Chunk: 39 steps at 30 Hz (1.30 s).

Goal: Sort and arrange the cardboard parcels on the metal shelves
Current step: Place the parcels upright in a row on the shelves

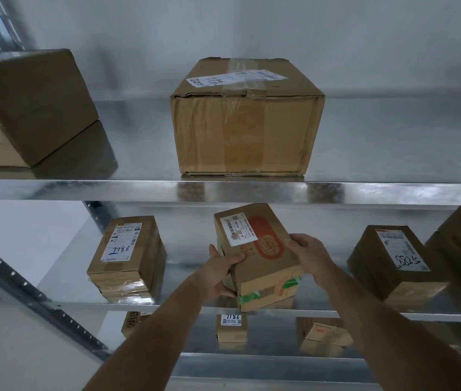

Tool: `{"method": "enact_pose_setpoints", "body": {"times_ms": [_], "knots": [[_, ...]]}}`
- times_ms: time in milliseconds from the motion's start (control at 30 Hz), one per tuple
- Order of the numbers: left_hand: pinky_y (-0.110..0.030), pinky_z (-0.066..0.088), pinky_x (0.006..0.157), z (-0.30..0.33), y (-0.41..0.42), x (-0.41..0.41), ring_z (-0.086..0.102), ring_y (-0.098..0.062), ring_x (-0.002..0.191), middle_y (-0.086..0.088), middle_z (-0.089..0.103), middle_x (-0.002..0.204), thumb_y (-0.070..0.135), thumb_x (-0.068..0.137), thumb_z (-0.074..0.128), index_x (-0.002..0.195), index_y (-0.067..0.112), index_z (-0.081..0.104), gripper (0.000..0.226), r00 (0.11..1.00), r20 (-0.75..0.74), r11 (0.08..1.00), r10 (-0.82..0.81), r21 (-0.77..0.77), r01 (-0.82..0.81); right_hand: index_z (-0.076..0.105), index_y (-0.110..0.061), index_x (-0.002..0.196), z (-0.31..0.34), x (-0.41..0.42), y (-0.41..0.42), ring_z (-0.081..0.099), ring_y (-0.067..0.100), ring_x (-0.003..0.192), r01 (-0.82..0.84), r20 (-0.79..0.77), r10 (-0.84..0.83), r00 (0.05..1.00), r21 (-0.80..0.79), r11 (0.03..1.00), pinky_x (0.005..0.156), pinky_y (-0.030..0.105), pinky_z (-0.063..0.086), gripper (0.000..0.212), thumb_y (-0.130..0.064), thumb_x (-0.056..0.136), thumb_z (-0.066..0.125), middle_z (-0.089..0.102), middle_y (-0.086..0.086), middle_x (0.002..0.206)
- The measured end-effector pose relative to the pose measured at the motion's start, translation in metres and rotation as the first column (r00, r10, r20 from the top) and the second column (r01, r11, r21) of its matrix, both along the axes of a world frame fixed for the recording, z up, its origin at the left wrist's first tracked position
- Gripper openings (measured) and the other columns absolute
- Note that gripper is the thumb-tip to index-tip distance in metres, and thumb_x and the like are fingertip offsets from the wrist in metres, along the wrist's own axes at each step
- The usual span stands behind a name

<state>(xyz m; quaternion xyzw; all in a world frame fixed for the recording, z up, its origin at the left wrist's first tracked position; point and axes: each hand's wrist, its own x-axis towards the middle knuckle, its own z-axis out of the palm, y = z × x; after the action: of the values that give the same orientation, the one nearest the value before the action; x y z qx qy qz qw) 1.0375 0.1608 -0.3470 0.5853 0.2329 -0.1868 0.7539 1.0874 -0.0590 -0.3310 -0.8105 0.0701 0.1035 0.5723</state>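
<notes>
Both hands are on the orange-printed parcel (260,255) at the front of the middle shelf (82,301). The left hand (219,273) clamps its near left corner, thumb on top and fingers curled round the side; the right hand (308,256) wraps fingers over the right edge. Each hand's grip is closed on the cardboard. The parcel sits tilted, far end raised, its long axis running away from the person and slightly leftward. On top there is a white shipping label with a barcode, print too small to read, beside an orange rounded logo; green tape bands the near end.

To the left on the same shelf lies a taped parcel (126,258) with "1786" handwritten in blue, seen upside down. To the right, a darker parcel (392,261) carries black marker digits, hard to make out. On the upper shelf (237,190) stands a big taped carton (244,128), its label scrawled with something like "77". Below, a small box (231,328) also reads "1786".
</notes>
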Motion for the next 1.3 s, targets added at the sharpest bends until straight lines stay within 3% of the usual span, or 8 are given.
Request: {"method": "enact_pose_setpoints", "body": {"times_ms": [200,333,467,667,900,1000,1100,1300], "knots": [[-0.054,0.025,0.121,0.021,0.02,0.03,0.04,-0.032,0.143,-0.006,0.044,0.157,0.03,0.079,0.087,0.161,0.015,0.008,0.114,0.996,0.072,0.975,-0.056,0.219,0.039,0.024,-0.012,0.157,-0.011,0.0,0.025,0.053,0.036,0.132,0.315,-0.027,-0.326,0.945,-0.188,0.93,0.096,0.042,0.052,0.082,-0.052,0.096,0.061,0.044,0.015,0.154],[-0.045,0.022,0.121,0.049,0.031,0.069,0.03,-0.032,0.15,-0.011,0.032,0.164,0.047,0.108,0.041,0.158,0.011,0.032,0.062,0.987,0.158,0.919,0.04,0.382,-0.098,0.023,-0.006,0.154,-0.038,-0.016,0.043,0.044,0.042,0.137,0.614,-0.163,-0.622,0.766,-0.101,0.783,0.108,0.056,0.044,0.08,-0.052,0.097,0.055,0.037,0.021,0.155],[-0.036,0.03,0.11,0.062,0.034,0.093,0.046,-0.022,0.123,-0.013,0.046,0.149,0.034,0.113,0.026,0.143,0.015,0.044,0.04,0.969,0.232,0.871,-0.089,0.49,-0.038,0.049,0.002,0.129,-0.05,-0.038,0.058,0.061,0.041,0.111,0.743,-0.321,-0.69,0.649,0.074,0.665,0.088,0.049,0.054,0.056,-0.047,0.1,0.049,0.061,0.022,0.126],[-0.028,0.039,0.075,0.055,0.032,0.104,0.05,-0.015,0.072,-0.005,0.054,0.08,0.022,0.111,0.032,0.078,0.018,0.049,0.037,0.966,0.123,0.764,-0.228,0.637,0.099,0.07,-0.016,0.093,-0.018,-0.039,0.059,0.069,0.026,0.078,0.596,-0.365,-0.482,0.797,0.34,0.727,0.068,0.034,0.057,0.035,-0.032,0.103,0.041,0.074,0.006,0.083],[-0.032,0.04,0.104,0.039,0.072,0.073,0.056,-0.025,0.117,-0.008,0.062,0.124,0.044,0.11,0.033,0.128,0.008,0.066,0.052,0.976,0.002,0.84,-0.216,0.511,0.185,0.07,-0.012,0.09,-0.004,-0.012,0.042,0.066,0.025,0.071,0.522,-0.341,-0.416,0.843,0.335,0.784,0.062,0.027,0.05,0.041,-0.036,0.105,0.04,0.072,0.011,0.083],[-0.039,0.045,0.108,0.027,0.08,0.054,0.062,-0.029,0.112,-0.014,0.067,0.122,0.036,0.108,0.046,0.127,-0.003,0.064,0.047,0.979,-0.034,0.86,-0.202,0.471,0.194,0.072,-0.011,0.091,0.001,0.003,0.032,0.071,0.03,0.074,0.452,-0.34,-0.345,0.875,0.317,0.834,0.06,0.033,0.06,0.039,-0.038,0.103,0.047,0.075,0.013,0.086],[-0.043,0.052,0.105,0.018,0.074,0.034,0.068,-0.032,0.105,-0.02,0.072,0.117,0.021,0.105,0.055,0.116,-0.005,0.068,0.031,0.979,-0.01,0.853,-0.204,0.489,0.183,0.073,-0.002,0.107,0.003,0.017,0.022,0.074,0.036,0.083,0.331,-0.359,-0.242,0.901,0.21,0.92,0.084,0.054,0.061,0.033,-0.029,0.102,0.054,0.076,0.019,0.096],[-0.043,0.057,0.096,0.01,0.05,0.016,0.07,-0.025,0.091,-0.015,0.073,0.103,0.014,0.105,0.056,0.109,-0.003,0.069,0.022,0.997,0.067,0.907,-0.031,0.422,0.0,0.068,-0.001,0.1,0.006,0.029,0.017,0.072,0.033,0.08,0.138,-0.273,-0.118,0.955,0.053,0.989,0.084,0.045,0.059,0.037,-0.031,0.105,0.048,0.073,0.018,0.092]]}}
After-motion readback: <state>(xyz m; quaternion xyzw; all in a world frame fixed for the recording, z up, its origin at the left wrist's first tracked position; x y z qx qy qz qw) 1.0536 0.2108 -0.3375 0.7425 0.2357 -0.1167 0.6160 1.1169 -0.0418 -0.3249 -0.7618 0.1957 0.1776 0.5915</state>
